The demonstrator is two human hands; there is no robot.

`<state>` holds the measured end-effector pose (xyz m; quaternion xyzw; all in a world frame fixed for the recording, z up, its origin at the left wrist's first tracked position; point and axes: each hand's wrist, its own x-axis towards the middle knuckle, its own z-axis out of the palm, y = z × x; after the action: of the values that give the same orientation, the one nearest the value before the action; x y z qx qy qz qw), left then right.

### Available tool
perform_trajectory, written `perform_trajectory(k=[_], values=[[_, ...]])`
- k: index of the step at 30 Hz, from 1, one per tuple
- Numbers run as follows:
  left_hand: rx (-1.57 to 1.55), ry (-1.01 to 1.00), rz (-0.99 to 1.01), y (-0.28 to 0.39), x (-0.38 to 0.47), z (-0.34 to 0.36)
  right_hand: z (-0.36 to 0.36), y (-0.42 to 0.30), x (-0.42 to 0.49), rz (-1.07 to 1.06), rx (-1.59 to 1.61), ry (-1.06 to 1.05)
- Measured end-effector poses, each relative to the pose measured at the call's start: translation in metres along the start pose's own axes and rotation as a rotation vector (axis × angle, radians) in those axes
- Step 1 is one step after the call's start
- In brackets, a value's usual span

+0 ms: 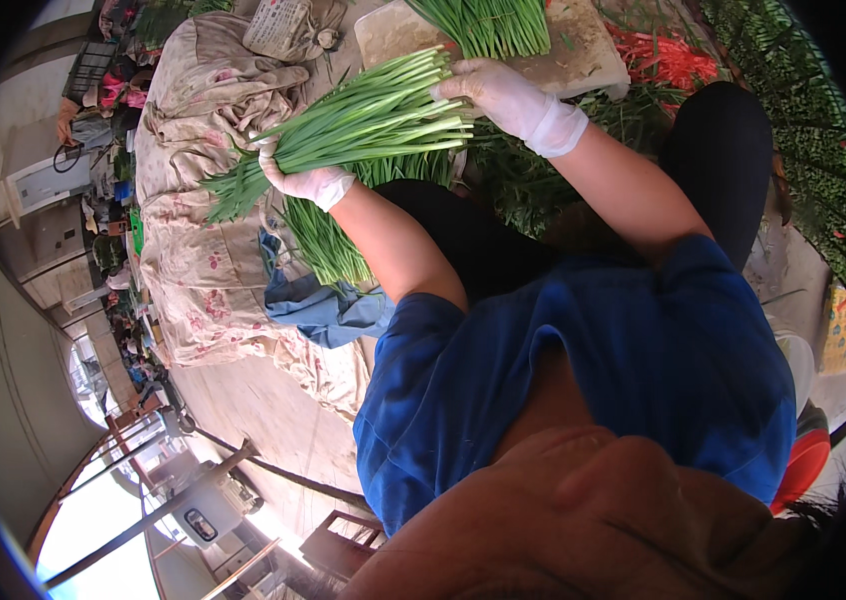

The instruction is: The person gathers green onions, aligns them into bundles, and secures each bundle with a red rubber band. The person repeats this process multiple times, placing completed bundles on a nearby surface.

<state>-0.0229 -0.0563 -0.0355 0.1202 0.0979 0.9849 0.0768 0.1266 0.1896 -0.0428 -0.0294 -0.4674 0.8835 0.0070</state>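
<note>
A loose bundle of garlic chives [370, 112] is held up across the front of me, its pale cut ends to the right and its leaf tips drooping to the left. My left hand [306, 182], in a thin whitish glove, grips the leafy part from below. At the stem ends is my gloved right hand [501, 97], thumb and fingers against the pale stalks; part of its grip is hidden behind them. Beneath the held bundle, more chives [325, 236] lie beside my leg on a blue cloth [333, 304].
Another chive bundle [494, 26] lies on a worn pale board [580, 56] ahead. Red plastic strips [663, 60] and loose green trimmings [513, 172] litter the right. A flowered cloth [197, 255] covers a pile at left, with a tied sack [284, 30] beyond.
</note>
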Motion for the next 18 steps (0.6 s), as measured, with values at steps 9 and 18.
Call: perform_trajectory(k=[9,18], values=[[-0.074,0.036,0.014,0.007,0.010,-0.017,-0.013,0.004,-0.013,-0.184,-0.093,0.101],[0.021,-0.463,-0.099,0.026,-0.010,-0.007,-0.090,0.001,-0.081,0.311,-1.131,-0.060]])
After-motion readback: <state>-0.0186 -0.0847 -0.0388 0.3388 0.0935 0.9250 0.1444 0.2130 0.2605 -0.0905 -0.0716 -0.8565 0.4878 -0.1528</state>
